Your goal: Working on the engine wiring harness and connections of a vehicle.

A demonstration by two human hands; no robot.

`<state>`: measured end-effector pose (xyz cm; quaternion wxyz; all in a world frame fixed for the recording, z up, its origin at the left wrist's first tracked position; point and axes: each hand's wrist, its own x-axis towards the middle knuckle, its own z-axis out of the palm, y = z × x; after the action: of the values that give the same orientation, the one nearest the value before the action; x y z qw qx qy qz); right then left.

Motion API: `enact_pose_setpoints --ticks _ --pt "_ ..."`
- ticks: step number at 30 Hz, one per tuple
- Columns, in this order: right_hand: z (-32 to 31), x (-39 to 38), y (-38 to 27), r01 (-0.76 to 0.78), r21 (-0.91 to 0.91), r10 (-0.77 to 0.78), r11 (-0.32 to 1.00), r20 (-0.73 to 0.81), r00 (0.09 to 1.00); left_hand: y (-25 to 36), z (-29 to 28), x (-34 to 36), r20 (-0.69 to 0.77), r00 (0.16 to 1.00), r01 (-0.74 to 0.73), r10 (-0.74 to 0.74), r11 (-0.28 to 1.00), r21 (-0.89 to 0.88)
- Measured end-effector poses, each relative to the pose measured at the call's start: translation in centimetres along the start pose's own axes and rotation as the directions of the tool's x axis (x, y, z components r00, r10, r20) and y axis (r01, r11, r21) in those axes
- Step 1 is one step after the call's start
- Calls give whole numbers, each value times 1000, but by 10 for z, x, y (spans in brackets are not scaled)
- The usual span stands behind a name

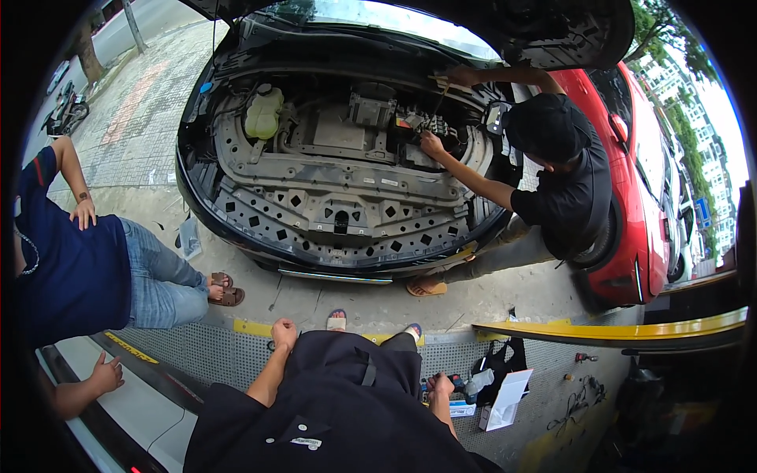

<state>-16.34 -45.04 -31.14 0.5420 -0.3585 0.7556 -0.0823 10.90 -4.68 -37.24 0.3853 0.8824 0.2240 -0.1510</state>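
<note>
My left hand [284,334] is raised in front of my body, its fingers curled closed; a small dark spot shows beside it, and what it holds, if anything, is too small to make out. Lower on the right, my right hand [442,385] is closed around a dark-and-blue handheld tool [431,384], partly hidden by the fingers. A grey, cloudy-looking piece [478,383] lies or hangs just right of that hand; I cannot tell whether it belongs to the tool. Ahead of me is a dark car's engine bay [339,134] under a raised bonnet [568,31].
A co-worker in black [568,181] reaches into the bay at the right. Another person [71,252] stands at the left, with a third person's hand [106,374] below. A white box [506,400] and cables [579,402] lie on the floor. A red car [643,213] is parked at right.
</note>
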Motion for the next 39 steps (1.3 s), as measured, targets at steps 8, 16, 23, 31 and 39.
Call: enact_pose_setpoints --ticks 8,16,23,31,39 --pt "1 -11 -2 -56 304 110 951 -165 980 -4 3 -1 1 999 36 -36 999 -2" --pt "4 -5 5 -2 165 16 986 -84 996 -7 -1 2 2 1000 7 -7 1000 -18" --pt "2 -4 4 -34 182 34 983 4 999 -20 0 4 -24 999 -43 44 999 31" --pt "3 -11 2 -43 181 36 983 41 999 -26 3 8 -25 999 -31 32 999 36" --pt "-6 -3 7 -103 162 89 981 87 992 -12 1 -2 -35 999 -3 6 997 80"
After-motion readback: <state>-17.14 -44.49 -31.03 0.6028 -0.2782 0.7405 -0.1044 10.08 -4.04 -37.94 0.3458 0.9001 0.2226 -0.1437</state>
